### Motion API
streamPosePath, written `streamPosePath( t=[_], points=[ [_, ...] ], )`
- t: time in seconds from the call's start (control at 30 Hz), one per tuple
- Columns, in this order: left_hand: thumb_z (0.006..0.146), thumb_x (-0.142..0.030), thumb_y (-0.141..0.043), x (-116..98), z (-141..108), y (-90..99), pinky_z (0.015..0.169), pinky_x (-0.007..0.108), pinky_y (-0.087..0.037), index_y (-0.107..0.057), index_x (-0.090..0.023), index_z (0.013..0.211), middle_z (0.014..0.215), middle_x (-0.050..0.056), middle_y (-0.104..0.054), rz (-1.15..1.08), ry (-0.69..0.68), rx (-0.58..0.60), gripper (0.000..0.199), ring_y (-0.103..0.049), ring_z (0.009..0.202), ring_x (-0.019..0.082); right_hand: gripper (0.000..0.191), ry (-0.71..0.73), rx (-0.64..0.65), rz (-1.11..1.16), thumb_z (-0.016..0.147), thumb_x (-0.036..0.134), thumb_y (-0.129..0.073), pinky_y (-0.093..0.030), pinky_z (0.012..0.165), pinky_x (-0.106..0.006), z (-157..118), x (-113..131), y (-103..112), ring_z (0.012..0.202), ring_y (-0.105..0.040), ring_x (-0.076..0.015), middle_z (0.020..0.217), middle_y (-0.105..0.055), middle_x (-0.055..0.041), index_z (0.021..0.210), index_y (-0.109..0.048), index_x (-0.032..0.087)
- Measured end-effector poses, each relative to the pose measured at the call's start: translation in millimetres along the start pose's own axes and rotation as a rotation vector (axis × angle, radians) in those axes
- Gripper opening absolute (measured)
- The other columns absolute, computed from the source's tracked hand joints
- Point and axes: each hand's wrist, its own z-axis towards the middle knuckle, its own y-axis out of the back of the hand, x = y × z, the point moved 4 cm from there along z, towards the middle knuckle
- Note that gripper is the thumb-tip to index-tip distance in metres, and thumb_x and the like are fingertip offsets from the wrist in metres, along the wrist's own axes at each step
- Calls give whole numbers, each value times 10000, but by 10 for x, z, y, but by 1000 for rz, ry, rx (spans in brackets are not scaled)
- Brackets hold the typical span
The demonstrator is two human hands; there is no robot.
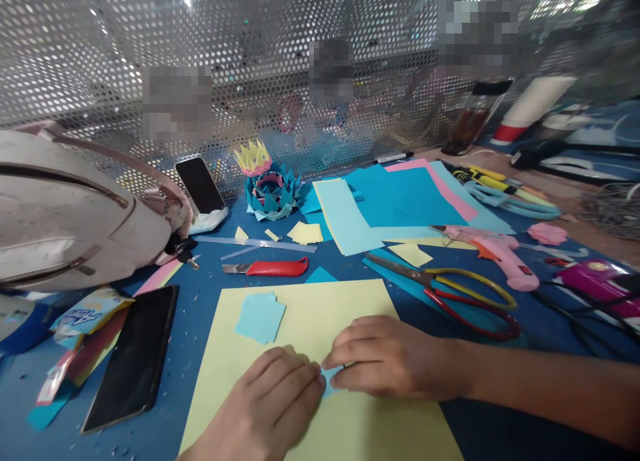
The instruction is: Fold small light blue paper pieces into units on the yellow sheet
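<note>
A small light blue piece of paper (332, 383) lies on a large pale yellow sheet (400, 427), mostly covered by my fingers. My left hand (273, 397) presses its closed fingertips on the paper's left side. From the right, my right hand (387, 357) pinches the same piece, its fingertips almost meeting those of the left. Up and left on the yellow sheet rests a stack of small light blue paper squares (260, 317). Just beyond the sheet's top edge are a red utility knife (277, 267) and scissors (440, 287) with yellow and red handles.
Behind stands a folded paper flower (273, 191) in blue, pink and yellow. Larger blue sheets (400, 197) lie at back right, near a pink glue gun (505, 251). On the left are a black phone (133, 357) and a pale backpack (75, 207). A perforated metal panel (250, 21) rises behind.
</note>
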Motion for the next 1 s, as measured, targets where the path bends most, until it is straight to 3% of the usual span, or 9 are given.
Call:
streamPosePath(
  t=[0.2, 0.37, 0.6, 0.73, 0.87, 1.0],
  points=[
    [1005, -198, -510, 6, 67, 57, 876, 380, -531, -628, -47, 1189, 1074, 114, -739, 17, 42, 23, 266, -674, 974, 243, 260, 41, -54, -13, 1037, 151, -414, -497, 852, -276, 15, 28, 44, 1033, -632, -154, 1132, -716, -67, 1138, -652, 131],
    [959, -97, -520, 16, 93, 69, 864, 374, -502, -624, -65, 1077, 980, 108, -738, -26, 108, -31, 160, -663, 877, 227, 222, 48, -54, -64, 1020, 148, -455, -507, 795, -259, 39, 44, 45, 981, -652, -143, 1091, -728, -60, 1089, -666, 145],
    [923, -18, -479, 5, 83, 63, 766, 354, -474, -610, -125, 1015, 874, 74, -708, -100, 182, -67, 193, -618, 784, 201, 208, 7, -112, -17, 1021, 210, -476, -503, 830, -264, 14, 47, 29, 956, -660, -144, 1057, -731, -55, 1138, -638, 150],
    [938, -44, -482, 239, 32, 217, 727, 325, -464, -593, -190, 1001, 831, 30, -680, -66, 304, -83, 193, -583, 720, 175, 280, -35, -119, 21, 1037, 257, -428, -493, 857, -284, -13, 46, 62, 1005, -642, -166, 1138, -701, -103, 1240, -575, 132],
    [931, -131, -531, 688, -114, 380, 784, 349, -500, -544, -247, 1212, 901, 28, -681, 32, 519, 52, 304, -624, 934, 241, 293, -35, -114, -3, 1024, 197, -394, -479, 851, -288, -20, 55, 79, 1032, -630, -173, 1167, -685, -123, 1274, -530, 124],
    [962, -206, -497, 932, -130, 511, 980, 437, -454, -554, -252, 1223, 1283, 86, -572, 90, 546, 70, 271, -532, 1211, 277, 310, -15, -101, -28, 1002, 155, -392, -476, 825, -275, 9, 75, 51, 1013, -636, -159, 1158, -687, -109, 1279, -528, 137]
  ],
)
